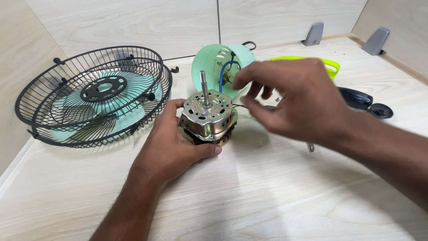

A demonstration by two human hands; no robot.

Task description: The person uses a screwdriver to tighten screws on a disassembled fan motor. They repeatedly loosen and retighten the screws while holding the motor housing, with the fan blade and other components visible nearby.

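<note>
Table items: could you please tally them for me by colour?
Black: 3 (two wire fan guards, dark handled tool)
Mint green: 2 (fan blade, motor housing)
Silver: 1 (fan motor)
Yellow-green: 1 (plastic piece)
Total: 7

We see a pale wood-grain table (276,196), matching pale panel walls (133,22) around us, two grey brackets (314,34) at the back edge, soft even light

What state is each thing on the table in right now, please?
fan motor: out of its housing, shaft upright, gripped by the left hand
right hand: raised, blurred, holding nothing visible
green housing: open, wires exposed
wire guards: detached, stacked over the blades
</note>
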